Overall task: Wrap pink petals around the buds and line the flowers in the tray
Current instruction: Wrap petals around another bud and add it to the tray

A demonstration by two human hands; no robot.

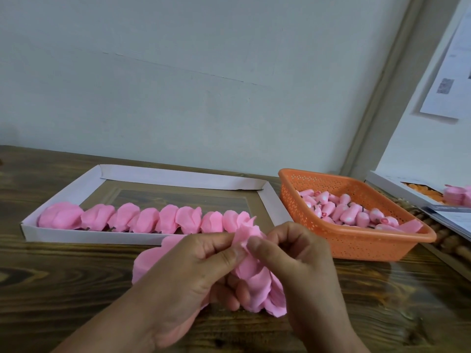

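My left hand (193,261) and right hand (293,253) both pinch the pink petals (257,278); they look feather-light, floppy and easily creased, so I grip near the edges

Small craft workroom, hand-assembly bench. Wood-grain table (63,289) pushed against a plain pale wall (178,72). Beyond the hands, a white card tray (76,192) with a row of finished pink flowers (142,220). Right of the hands, an orange basket (356,248) full of buds (341,210). Farther right, more boxes (387,184) and a printed sheet (448,80) taped to the wall.
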